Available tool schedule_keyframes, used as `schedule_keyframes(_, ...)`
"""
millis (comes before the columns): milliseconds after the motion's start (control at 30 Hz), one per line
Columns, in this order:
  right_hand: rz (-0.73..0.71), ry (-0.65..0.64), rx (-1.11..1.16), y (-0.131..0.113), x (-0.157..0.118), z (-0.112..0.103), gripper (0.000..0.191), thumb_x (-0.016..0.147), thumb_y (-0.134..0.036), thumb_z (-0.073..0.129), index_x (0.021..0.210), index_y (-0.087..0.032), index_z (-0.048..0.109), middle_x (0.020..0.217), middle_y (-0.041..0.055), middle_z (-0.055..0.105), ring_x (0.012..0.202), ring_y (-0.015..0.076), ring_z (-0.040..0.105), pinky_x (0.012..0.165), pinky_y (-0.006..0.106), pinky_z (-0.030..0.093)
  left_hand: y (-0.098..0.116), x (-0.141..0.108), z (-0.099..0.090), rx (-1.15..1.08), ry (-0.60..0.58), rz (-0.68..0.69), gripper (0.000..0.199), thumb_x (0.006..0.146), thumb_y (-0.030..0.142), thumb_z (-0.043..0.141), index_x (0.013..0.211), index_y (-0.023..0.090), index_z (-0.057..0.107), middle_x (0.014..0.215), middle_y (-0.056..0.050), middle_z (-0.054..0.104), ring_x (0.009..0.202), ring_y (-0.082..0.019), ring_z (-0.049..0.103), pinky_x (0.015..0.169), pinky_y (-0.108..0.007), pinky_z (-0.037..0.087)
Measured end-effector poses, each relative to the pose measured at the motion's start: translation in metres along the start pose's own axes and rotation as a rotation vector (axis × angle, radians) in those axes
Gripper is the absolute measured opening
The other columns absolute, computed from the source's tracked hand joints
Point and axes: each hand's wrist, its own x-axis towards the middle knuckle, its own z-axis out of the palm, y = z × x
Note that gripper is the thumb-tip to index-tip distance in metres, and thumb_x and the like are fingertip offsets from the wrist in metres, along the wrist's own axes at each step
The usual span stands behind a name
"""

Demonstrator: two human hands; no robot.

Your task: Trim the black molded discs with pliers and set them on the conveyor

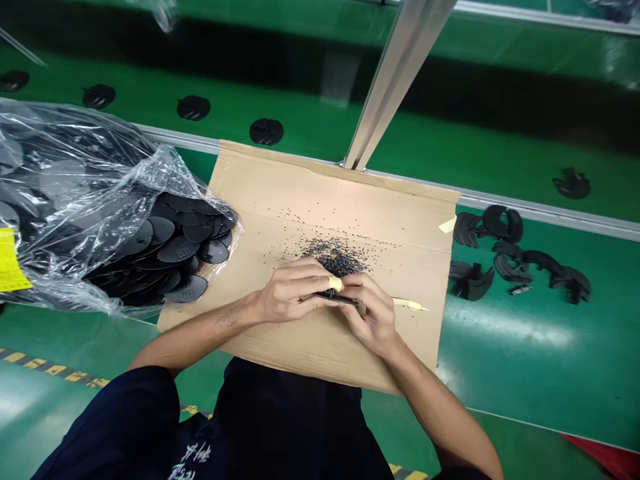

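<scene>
One black piece (nearly edge-on) lies between the left fingers and right fingers, both clamped on it.

At centre, the piece is black and the cardboard brown. The desk at right is green; yellow-and-black stripes cross the lower-left floor.

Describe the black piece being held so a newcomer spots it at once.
Start at the brown cardboard sheet in mid-view. Just below its heap of tiny black bits, the left hand and right hand meet at the thin black piece. Unlike the black discs in the clear plastic bag, this one is held between both hands.
</scene>
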Motion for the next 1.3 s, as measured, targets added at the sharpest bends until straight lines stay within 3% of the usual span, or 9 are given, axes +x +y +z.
schedule_keyframes(167, 0.123, 0.031, 0.092, 0.003, 0.0, 0.002, 0.008, 0.096, -0.026, 0.064, 0.096, -0.021, 0.07, 0.097, 0.0075, 0.07, 0.084, 0.0183, 0.067, 0.073, 0.034, 0.058, -0.002, 0.003, -0.001, -0.088, -0.056, -0.046, 0.03, 0.094, 0.037, 0.069, 0.118, 0.019, 0.068, 0.094, -0.008, 0.073, 0.084, -0.016, 0.067, 0.075, -0.033, 0.058)
schedule_keyframes(300, 0.212, 0.006, 0.096, 0.003, 0.008, -0.004, 0.014, 0.096, -0.033, 0.065, 0.103, -0.023, 0.07, 0.102, 0.0078, 0.07, 0.093, 0.0203, 0.068, 0.079, 0.037, 0.059, -0.001, 0.003, 0.0, -0.063, -0.03, -0.115, 0.027, 0.096, 0.028, 0.066, 0.122, 0.02, 0.067, 0.095, -0.006, 0.069, 0.086, -0.015, 0.066, 0.073, -0.029, 0.057)
schedule_keyframes(433, 0.21, -0.088, -0.189, -0.004, 0.008, -0.034, 0.026, 0.095, -0.035, 0.066, 0.119, -0.026, 0.067, 0.12, 0.0104, 0.066, 0.114, 0.0261, 0.064, 0.096, 0.047, 0.056, -0.004, 0.001, 0.0, 0.02, 0.068, -0.179, 0.026, 0.094, 0.028, 0.068, 0.118, 0.018, 0.068, 0.092, -0.005, 0.069, 0.082, -0.014, 0.065, 0.071, -0.027, 0.057)
schedule_keyframes(533, 0.197, -0.22, -0.487, -0.01, -0.012, -0.063, 0.043, 0.094, -0.045, 0.065, 0.133, -0.026, 0.06, 0.133, 0.0139, 0.061, 0.127, 0.0334, 0.056, 0.103, 0.055, 0.052, -0.008, 0.0, -0.001, 0.052, 0.097, -0.2, 0.026, 0.092, 0.028, 0.072, 0.114, 0.017, 0.069, 0.09, -0.004, 0.07, 0.079, -0.013, 0.065, 0.069, -0.027, 0.057)
schedule_keyframes(633, 0.25, -0.3, -0.76, -0.014, -0.043, -0.079, 0.059, 0.092, -0.053, 0.065, 0.142, -0.023, 0.053, 0.134, 0.0188, 0.058, 0.127, 0.0388, 0.054, 0.098, 0.058, 0.052, -0.01, -0.001, -0.003, 0.058, 0.089, -0.18, 0.021, 0.09, 0.026, 0.074, 0.109, 0.017, 0.071, 0.096, -0.006, 0.071, 0.086, -0.015, 0.067, 0.074, -0.029, 0.058)
schedule_keyframes(733, 0.296, -0.302, -0.876, -0.016, -0.063, -0.078, 0.058, 0.094, -0.049, 0.062, 0.143, -0.02, 0.052, 0.126, 0.0206, 0.06, 0.115, 0.0381, 0.06, 0.087, 0.054, 0.056, -0.011, -0.002, -0.004, 0.055, 0.089, -0.166, 0.02, 0.089, 0.024, 0.075, 0.108, 0.017, 0.072, 0.097, -0.006, 0.071, 0.088, -0.015, 0.067, 0.074, -0.028, 0.057)
schedule_keyframes(833, 0.308, -0.234, -0.774, -0.018, -0.06, -0.073, 0.046, 0.097, -0.041, 0.059, 0.139, -0.022, 0.056, 0.119, 0.0174, 0.062, 0.104, 0.0326, 0.064, 0.083, 0.047, 0.058, -0.011, -0.002, -0.002, 0.03, 0.079, -0.163, 0.021, 0.089, 0.022, 0.075, 0.108, 0.017, 0.072, 0.097, -0.006, 0.071, 0.088, -0.015, 0.067, 0.074, -0.028, 0.057)
schedule_keyframes(1067, 0.236, -0.097, -0.313, -0.012, -0.007, -0.061, 0.034, 0.102, -0.037, 0.047, 0.132, -0.023, 0.056, 0.111, 0.0112, 0.067, 0.096, 0.0232, 0.066, 0.082, 0.039, 0.057, -0.008, -0.001, 0.002, -0.022, 0.097, -0.173, 0.022, 0.089, 0.027, 0.075, 0.108, 0.017, 0.073, 0.094, -0.006, 0.074, 0.086, -0.015, 0.069, 0.076, -0.029, 0.059)
schedule_keyframes(1300, 0.103, -0.109, -0.211, -0.002, 0.015, -0.041, 0.033, 0.095, -0.032, 0.064, 0.127, -0.023, 0.062, 0.104, 0.0096, 0.068, 0.094, 0.0236, 0.065, 0.08, 0.04, 0.056, -0.01, 0.004, -0.004, -0.118, 0.08, -0.222, 0.02, 0.09, 0.027, 0.074, 0.104, 0.014, 0.075, 0.092, -0.008, 0.074, 0.084, -0.015, 0.07, 0.075, -0.027, 0.059)
